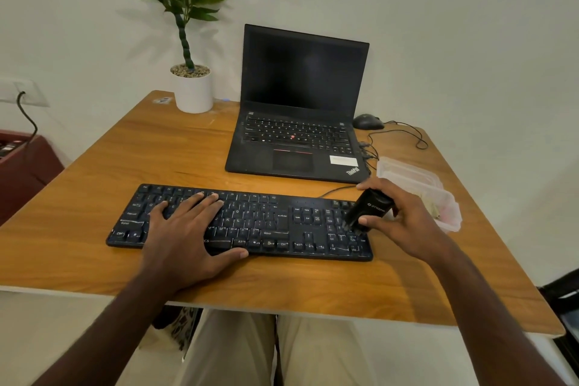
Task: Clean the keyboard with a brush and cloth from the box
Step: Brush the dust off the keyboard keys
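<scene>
There is one view, from a wide-angle camera on the person's head, looking forward and steeply down over the table [94, 197]. It sits close above the keyboard [282, 219] at the near edge, with both forearms reaching in from the bottom and the lap under the edge. Farther off, the laptop [300, 103] and wall fill the top.

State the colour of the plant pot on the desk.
White, seen in the head view: plant pot.
</scene>
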`<state>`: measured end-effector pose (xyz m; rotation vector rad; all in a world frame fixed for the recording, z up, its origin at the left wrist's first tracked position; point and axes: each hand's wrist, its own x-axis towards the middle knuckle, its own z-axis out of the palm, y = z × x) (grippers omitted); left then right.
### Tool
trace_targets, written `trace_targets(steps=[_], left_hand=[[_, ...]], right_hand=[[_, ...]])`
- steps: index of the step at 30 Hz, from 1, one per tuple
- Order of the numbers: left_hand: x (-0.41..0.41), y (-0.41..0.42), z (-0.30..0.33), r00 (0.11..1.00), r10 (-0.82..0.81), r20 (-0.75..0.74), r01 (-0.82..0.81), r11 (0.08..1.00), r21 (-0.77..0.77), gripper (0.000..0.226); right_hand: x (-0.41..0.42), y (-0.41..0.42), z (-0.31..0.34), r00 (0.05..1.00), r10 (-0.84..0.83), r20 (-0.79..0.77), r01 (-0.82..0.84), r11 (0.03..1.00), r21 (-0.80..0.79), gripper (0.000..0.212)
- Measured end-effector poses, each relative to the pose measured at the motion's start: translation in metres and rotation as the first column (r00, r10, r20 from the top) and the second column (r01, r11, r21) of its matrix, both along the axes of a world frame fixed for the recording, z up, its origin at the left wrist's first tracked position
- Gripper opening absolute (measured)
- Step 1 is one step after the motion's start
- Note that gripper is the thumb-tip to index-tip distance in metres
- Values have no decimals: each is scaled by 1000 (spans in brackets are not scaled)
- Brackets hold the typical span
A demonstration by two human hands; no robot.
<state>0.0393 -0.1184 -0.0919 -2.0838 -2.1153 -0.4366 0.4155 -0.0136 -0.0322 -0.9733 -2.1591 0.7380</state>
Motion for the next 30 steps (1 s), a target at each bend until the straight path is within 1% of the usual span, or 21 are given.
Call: trace_targets(steps=[5, 7, 10, 12, 14, 16, 18, 21, 24, 27, 30], left_hand=[[0, 1, 0, 1000, -2, -8, 2, 1000, -9, 109], [0, 0, 0, 1000, 1, -6, -1, 1000, -6, 109], [0, 0, -1, 1000, -2, 2, 2, 1000, -1, 108], [0, 0, -1, 1000, -3, 4, 3, 1000, 1, 107], [0, 0, -2, 1000, -2, 4, 2, 1000, 1, 108], [-1, 1, -2, 1000, -5, 8, 5, 1000, 3, 108], [-1, 1, -2, 1000, -4, 5, 4, 1000, 2, 109], [-1, 1, -1, 1000, 2, 0, -2, 1000, -4, 110], [0, 1, -1, 1000, 8, -1, -8, 1000, -6, 110], [0, 1, 0, 1000, 8, 2, -8, 1000, -14, 110], [-1, 0, 0, 1000, 9, 1, -9, 1000, -20, 110]], right_hand=[[-23, -2, 2, 999, 43, -12, -44, 997, -70, 56], [-39, -3, 0, 999, 44, -17, -45, 997, -59, 56], [-51, -5, -1, 996, 43, -73, -47, 998, -51, 52], [-47, -4, 2, 997, 72, -10, -72, 996, -53, 49], [-36, 0, 10, 987, 114, 113, -105, 991, -82, 49], [-20, 6, 21, 965, 135, 227, -115, 988, -99, 53], [-6, 11, 31, 955, 114, 273, -88, 991, -103, 59], [-1, 11, 32, 975, 110, 192, -88, 989, -119, 57], [-24, 6, 17, 985, 120, 122, -101, 984, -146, 53], [-51, 4, 11, 991, 105, 84, -95, 989, -110, 51], [-56, 5, 13, 991, 116, 71, -109, 989, -100, 50]])
